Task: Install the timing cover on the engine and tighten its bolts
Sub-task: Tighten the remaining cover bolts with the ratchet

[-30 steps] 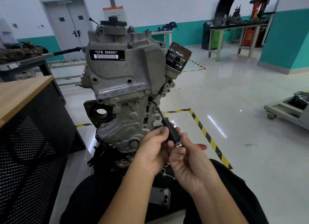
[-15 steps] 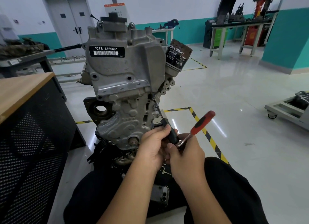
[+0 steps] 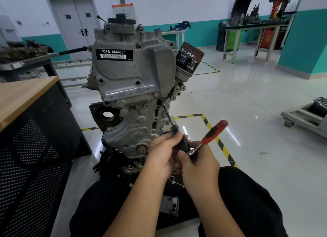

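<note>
Gripping the black extension bar (image 3: 178, 137), the left hand (image 3: 163, 154) curls its fingers (image 3: 174, 136) round it; its tip meets a bolt (image 3: 164, 105) on the timing cover (image 3: 131, 88), above both hands. The right hand (image 3: 198, 163) pinches the ratchet (image 3: 210, 135) head.

There was one view only, from a wide-angle camera worn on the person's head. It looked forward and down, over the forearms and lap at the bottom edge. The engine (image 3: 131, 88) stood close and near the middle, with both hands just below it. Farther off the view took in the floor, a door at upper left and benches at upper right. Straight lines bowed toward the edges
</note>
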### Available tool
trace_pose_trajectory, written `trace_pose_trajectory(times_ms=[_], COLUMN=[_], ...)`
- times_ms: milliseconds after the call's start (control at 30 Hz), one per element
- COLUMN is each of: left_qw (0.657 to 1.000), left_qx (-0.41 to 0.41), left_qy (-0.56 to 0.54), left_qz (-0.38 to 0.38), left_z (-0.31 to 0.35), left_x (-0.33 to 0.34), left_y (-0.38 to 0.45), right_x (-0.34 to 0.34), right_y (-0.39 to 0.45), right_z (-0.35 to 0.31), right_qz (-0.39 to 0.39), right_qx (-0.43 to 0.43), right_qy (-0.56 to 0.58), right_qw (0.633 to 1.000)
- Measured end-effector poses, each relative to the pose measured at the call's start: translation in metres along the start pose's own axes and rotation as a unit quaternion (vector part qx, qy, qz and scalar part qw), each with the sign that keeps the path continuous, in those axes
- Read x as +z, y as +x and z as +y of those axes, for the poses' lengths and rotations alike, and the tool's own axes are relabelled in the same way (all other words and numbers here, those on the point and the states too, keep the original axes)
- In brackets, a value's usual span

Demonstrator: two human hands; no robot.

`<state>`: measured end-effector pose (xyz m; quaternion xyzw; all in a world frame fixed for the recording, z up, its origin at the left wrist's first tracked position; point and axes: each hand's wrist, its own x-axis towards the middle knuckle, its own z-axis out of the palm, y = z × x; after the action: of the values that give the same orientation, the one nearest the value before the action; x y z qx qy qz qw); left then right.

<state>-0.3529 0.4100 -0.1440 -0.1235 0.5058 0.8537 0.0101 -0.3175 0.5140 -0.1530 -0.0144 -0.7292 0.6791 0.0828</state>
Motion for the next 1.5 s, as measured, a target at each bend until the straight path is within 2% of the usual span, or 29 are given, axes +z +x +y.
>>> trace_pose_trajectory(times_ms=[67, 100, 167, 200, 233, 267, 367, 400, 433, 500, 567, 667, 733, 767, 867, 933, 967, 1033, 1100, 1133, 1167, 1200, 1233, 1267, 1300, 1333, 1400, 1467, 1500], left_qw=[1.0, 0.998, 0.993, 0.991, 0.99, 0.989, 0.994, 0.996, 0.998, 0.999, 0.997, 0.996, 0.997, 0.998, 1.0, 1.0, 1.0, 0.998, 0.995, 0.994, 0.995, 0.996, 0.998, 0.999, 0.999, 0.999, 0.998, 0.991, 0.989], left_qx=[-0.015, -0.025, -0.041, -0.043, -0.039, -0.034, -0.021, -0.014, -0.009, -0.005, -0.023, -0.035, -0.021, -0.016, -0.008, -0.001, -0.004, -0.029, -0.056, -0.057, -0.05, -0.043, -0.038, -0.031, -0.024, -0.02, -0.039, -0.073, -0.07], left_qy=[-0.023, -0.049, -0.089, -0.099, -0.108, -0.115, -0.093, -0.073, -0.053, -0.039, -0.053, -0.031, -0.014, -0.004, 0.005, -0.001, 0.001, -0.003, -0.039, -0.047, -0.036, -0.013, 0.006, 0.017, 0.023, 0.025, -0.003, -0.081, -0.103], left_qz=[-0.015, -0.032, -0.069, -0.08, -0.086, -0.084, -0.057, -0.049, -0.041, -0.036, -0.042, -0.072, -0.073, -0.066, -0.03, -0.019, -0.024, -0.054, -0.08, -0.084, -0.082, -0.072, -0.056, -0.04, -0.032, -0.03, -0.051, -0.079, -0.081], left_z=[0.0, 0.0, 0.001, 0.0, 0.0, 0.0, -0.002, -0.003, -0.006, -0.008, -0.006, -0.003, -0.002, -0.002, -0.005, -0.007, -0.008, -0.006, -0.005, -0.004, -0.004, -0.005, -0.006, -0.007, -0.007, -0.006, -0.004, 0.0, 0.0], left_x=[-0.001, -0.002, -0.003, -0.004, -0.005, -0.006, -0.004, -0.002, 0.0, 0.002, -0.001, -0.006, -0.007, -0.006, -0.002, 0.001, 0.001, 0.002, 0.001, 0.0, 0.0, 0.002, 0.003, 0.005, 0.006, 0.007, 0.007, 0.007, 0.007], left_y=[0.001, 0.001, 0.001, 0.0, 0.001, 0.001, 0.006, 0.007, 0.008, 0.01, 0.008, 0.009, 0.008, 0.008, 0.005, 0.005, 0.004, 0.003, 0.0, -0.001, 0.0, 0.0, 0.0, 0.001, 0.002, 0.002, 0.001, -0.003, -0.004], right_x=[0.005, 0.007, 0.005, 0.003, 0.002, 0.001, 0.002, 0.003, 0.005, 0.008, 0.01, 0.003, -0.004, -0.005, -0.006, -0.003, 0.0, 0.002, 0.0, -0.003, -0.004, -0.005, -0.006, -0.006, -0.006, -0.003, 0.001, 0.0, -0.003], right_y=[-0.004, -0.005, -0.003, -0.002, -0.002, -0.001, -0.006, -0.004, -0.003, -0.003, -0.003, 0.003, 0.007, 0.008, 0.004, 0.004, 0.002, 0.0, 0.001, 0.004, 0.006, 0.008, 0.008, 0.008, 0.007, 0.006, 0.002, 0.002, 0.004], right_z=[-0.003, -0.007, -0.013, -0.014, -0.014, -0.013, -0.01, -0.006, -0.001, 0.004, 0.001, -0.009, -0.011, -0.011, -0.006, 0.001, 0.003, -0.003, -0.011, -0.01, -0.01, -0.007, 0.0, 0.005, 0.009, 0.011, 0.004, -0.007, -0.01], right_qz=[-0.002, -0.028, -0.075, -0.08, -0.088, -0.095, -0.053, -0.012, 0.024, 0.054, 0.028, -0.049, -0.071, -0.077, -0.026, 0.035, 0.052, 0.027, -0.037, -0.051, -0.061, -0.069, -0.058, -0.024, 0.011, 0.033, 0.019, -0.05, -0.067], right_qx=[0.078, 0.158, 0.303, 0.338, 0.347, 0.333, 0.154, 0.078, 0.031, 0.012, 0.109, 0.262, 0.286, 0.269, 0.114, 0.012, 0.0, 0.097, 0.23, 0.266, 0.273, 0.241, 0.178, 0.098, 0.029, 0.0, 0.068, 0.205, 0.248], right_qy=[0.131, 0.252, 0.46, 0.51, 0.522, 0.501, 0.212, 0.095, 0.018, 0.013, 0.167, 0.442, 0.492, 0.473, 0.183, 0.02, 0.011, 0.195, 0.43, 0.474, 0.469, 0.401, 0.261, 0.113, 0.013, -0.011, 0.155, 0.392, 0.436], right_qw=[0.988, 0.954, 0.831, 0.787, 0.774, 0.793, 0.964, 0.992, 0.999, 0.998, 0.98, 0.857, 0.82, 0.836, 0.976, 0.999, 0.999, 0.976, 0.872, 0.838, 0.837, 0.881, 0.947, 0.988, 0.999, 0.999, 0.985, 0.896, 0.863])
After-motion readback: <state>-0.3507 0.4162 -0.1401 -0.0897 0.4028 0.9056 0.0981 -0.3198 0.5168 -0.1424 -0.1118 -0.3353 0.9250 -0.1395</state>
